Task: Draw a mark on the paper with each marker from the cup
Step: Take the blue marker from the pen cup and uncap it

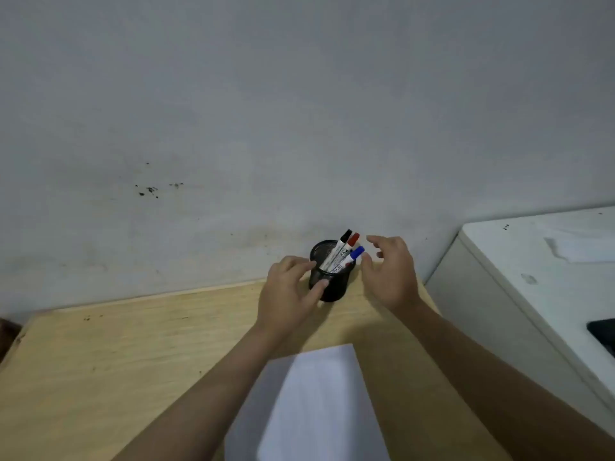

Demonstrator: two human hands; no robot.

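A black mesh cup (334, 287) stands at the far edge of the wooden table (116, 354), against the wall. Three white markers lean in it: one with a black cap (346, 234), one with a red cap (353, 239), one with a blue cap (357, 252). My left hand (288, 294) grips the cup's left side with thumb and fingers. Just right of the markers, my right hand (391, 271) hovers with spread fingers and holds nothing. A white sheet of paper (316, 410) lies near me between my forearms.
A grey wall (266, 111) rises right behind the cup. A white cabinet or appliance (532, 277) stands beside the table's right edge, with a dark object (604, 331) on it. Bare wood stretches to the left of the paper.
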